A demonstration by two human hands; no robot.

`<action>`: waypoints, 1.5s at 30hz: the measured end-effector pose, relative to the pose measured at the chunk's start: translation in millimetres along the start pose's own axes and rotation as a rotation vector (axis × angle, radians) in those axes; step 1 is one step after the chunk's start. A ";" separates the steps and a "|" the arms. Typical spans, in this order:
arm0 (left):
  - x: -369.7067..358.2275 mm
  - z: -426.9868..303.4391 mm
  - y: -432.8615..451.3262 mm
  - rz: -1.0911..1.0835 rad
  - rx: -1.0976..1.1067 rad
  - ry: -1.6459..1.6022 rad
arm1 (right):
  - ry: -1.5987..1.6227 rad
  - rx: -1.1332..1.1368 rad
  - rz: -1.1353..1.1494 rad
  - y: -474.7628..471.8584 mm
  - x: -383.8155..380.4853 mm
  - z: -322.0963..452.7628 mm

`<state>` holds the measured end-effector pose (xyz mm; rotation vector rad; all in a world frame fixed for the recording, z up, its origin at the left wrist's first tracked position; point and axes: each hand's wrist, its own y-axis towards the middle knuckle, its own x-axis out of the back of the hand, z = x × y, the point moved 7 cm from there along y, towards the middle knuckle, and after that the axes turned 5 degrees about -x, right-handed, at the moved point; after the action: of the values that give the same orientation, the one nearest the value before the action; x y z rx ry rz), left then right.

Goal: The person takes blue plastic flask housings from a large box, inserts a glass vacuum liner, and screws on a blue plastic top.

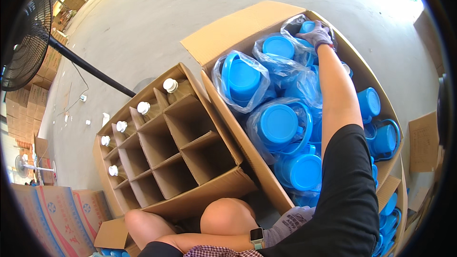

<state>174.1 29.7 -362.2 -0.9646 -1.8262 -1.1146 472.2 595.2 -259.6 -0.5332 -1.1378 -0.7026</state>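
Note:
My right hand (316,35), in a grey glove, reaches to the far corner of a big open carton (257,153). Its thumb and fingers are around a blue plastic cup-like piece (307,27) beside a clear plastic bag (292,25). Similar blue pieces (279,123) with round flat tops fill the carton; some have loop handles and sit in clear bags. My left hand (289,221), also gloved, lies at the carton's near edge, below a smartwatch (256,235) on the wrist. The right sleeve and arm hide its fingers.
Left of the big carton stands a divided carton (192,185) with several white-capped bottles (143,108) along its far-left side. A black pedestal fan (89,64) stands behind it. Printed cartons (57,217) are at lower left, and more blue pieces (389,221) fill a carton at lower right.

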 end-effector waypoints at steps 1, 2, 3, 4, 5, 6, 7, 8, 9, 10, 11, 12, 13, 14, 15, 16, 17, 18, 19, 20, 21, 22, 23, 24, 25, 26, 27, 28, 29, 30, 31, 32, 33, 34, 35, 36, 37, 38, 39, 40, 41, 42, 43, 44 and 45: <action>-2.2 3.9 2.4 0.062 0.014 -0.058 | 0.064 0.017 -0.043 -3.7 3.4 4.0; -4.2 9.0 2.5 0.126 0.033 -0.113 | 0.070 0.110 -0.031 -5.5 7.3 12.8; 36.0 24.5 15.6 0.149 0.089 -0.354 | 0.070 0.195 -0.024 -5.0 13.4 11.8; 60.9 30.3 28.0 0.205 0.101 -0.489 | 0.107 0.263 -0.209 -5.0 28.0 6.1; 85.5 35.3 40.1 0.264 0.116 -0.621 | 0.147 0.327 -0.407 -0.9 46.5 0.3; 97.4 38.0 50.9 0.351 0.094 -0.626 | 0.188 0.398 -0.607 -0.1 66.3 -1.8; 99.5 39.6 55.5 0.441 0.083 -0.629 | 0.304 0.508 -0.614 -1.1 87.0 1.0; 102.7 42.6 60.8 0.403 0.093 -0.671 | 0.323 0.548 -0.639 2.1 110.1 4.4; 106.3 43.1 63.6 0.366 0.107 -0.713 | 0.344 0.587 -0.661 0.1 133.1 7.1; 110.3 44.8 66.4 0.325 0.125 -0.753 | 0.349 0.618 -0.728 -12.3 159.2 5.5; 119.1 48.5 68.3 0.268 0.162 -0.805 | 0.355 0.649 -0.799 -30.0 181.9 -0.1; 132.2 51.8 70.5 0.209 0.194 -0.853 | 0.351 0.580 -0.748 -42.9 192.4 -12.7; 141.4 51.8 74.4 0.158 0.191 -0.910 | 0.224 0.539 -0.720 -28.0 191.8 -45.9; 141.3 50.5 75.7 0.155 0.178 -0.933 | 0.076 0.392 -0.510 -23.1 169.4 -65.2; 138.9 48.2 74.5 0.157 0.162 -0.957 | -0.037 0.369 -0.394 -20.0 143.6 -88.9; 136.4 46.1 73.4 0.165 0.148 -0.986 | -0.037 0.391 -0.354 -32.5 115.2 -113.2; 136.2 41.3 73.4 0.206 0.114 -0.996 | -0.131 0.307 -0.175 -17.9 72.7 -160.5; 134.0 43.0 72.6 0.230 0.123 -0.990 | -0.310 0.353 -0.155 -38.7 39.3 -168.7; 131.6 44.4 70.2 0.249 0.144 -0.982 | -0.383 0.235 -0.102 -59.7 26.4 -156.0; 135.3 45.5 68.0 0.208 0.165 -0.997 | -0.449 0.199 0.007 -66.2 37.1 -144.5; 140.5 46.6 66.1 0.176 0.174 -1.010 | -0.510 0.151 0.111 -64.1 46.0 -138.8; 144.8 45.9 63.1 0.165 0.163 -1.034 | -0.601 0.134 0.099 -33.5 52.8 -146.9; 143.4 49.5 59.4 0.183 0.191 -1.013 | -0.480 0.248 0.191 -29.6 60.8 -112.4; 142.0 56.5 58.0 0.175 0.244 -0.981 | -0.269 0.356 0.108 -61.6 80.4 -40.8; 141.8 57.3 59.7 0.190 0.239 -0.963 | 0.059 0.515 -0.135 -64.3 95.7 -26.5; 141.0 58.0 59.3 0.162 0.230 -0.946 | 0.094 0.636 0.020 -66.2 75.4 -5.6; 138.2 57.8 57.6 0.134 0.216 -0.929 | 0.125 0.753 0.173 -68.0 56.0 12.5; 136.4 55.9 55.7 0.108 0.195 -0.919 | 0.032 0.699 0.243 -49.5 24.8 -1.3; 135.4 54.6 53.4 0.065 0.184 -0.914 | -0.065 0.644 0.317 -35.1 -0.9 -17.1; 138.4 56.2 53.3 0.011 0.189 -0.896 | -0.225 0.457 0.294 -44.9 12.7 0.1; 141.9 56.9 52.0 -0.042 0.191 -0.878 | -0.152 0.428 0.252 -31.9 7.1 -5.2; 141.8 55.0 49.6 -0.040 0.205 -0.893 | -0.108 0.424 0.143 -26.9 13.4 -8.5; 145.3 54.1 50.7 -0.037 0.202 -0.910 | -0.065 0.412 0.020 -20.5 28.7 -11.8; 152.4 52.6 51.2 -0.034 0.218 -0.922 | 0.016 0.395 0.025 -28.3 47.5 0.7; 156.1 53.0 50.1 -0.010 0.264 -0.968 | 0.097 0.374 0.031 -34.5 73.1 9.9; 167.9 55.3 52.2 0.012 0.299 -1.015 | 0.231 0.402 -0.005 -46.9 104.8 21.7; 177.2 53.2 53.2 0.042 0.321 -1.064 | 0.343 0.431 -0.036 -57.6 140.6 29.0; 183.6 54.9 50.4 -0.004 0.325 -1.038 | 0.418 0.550 0.103 -88.8 176.1 56.6; 186.6 57.0 49.2 -0.046 0.306 -1.014 | 0.518 0.662 0.164 -113.0 215.5 70.1; 191.7 59.9 48.0 -0.090 0.293 -0.988 | 0.450 0.761 0.141 -153.3 259.3 86.9; 200.9 62.5 49.3 -0.113 0.275 -1.006 | 0.434 0.833 0.095 -194.4 302.3 95.8; 210.2 66.7 48.2 -0.157 0.256 -0.969 | 0.417 0.904 0.045 -237.8 342.7 102.9; 217.3 70.8 46.1 -0.204 0.237 -0.932 | 0.397 0.976 -0.005 -281.0 378.5 108.9; 223.3 79.2 43.2 -0.308 0.259 -0.805 | 0.382 1.003 -0.053 -318.2 408.9 110.1; 231.6 88.7 36.6 -0.417 0.290 -0.669 | 0.375 1.037 -0.097 -356.0 434.1 113.7</action>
<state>90.9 170.9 -172.5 -0.8611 -2.7404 -0.7583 246.6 335.7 198.5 0.5159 -1.0131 -0.2013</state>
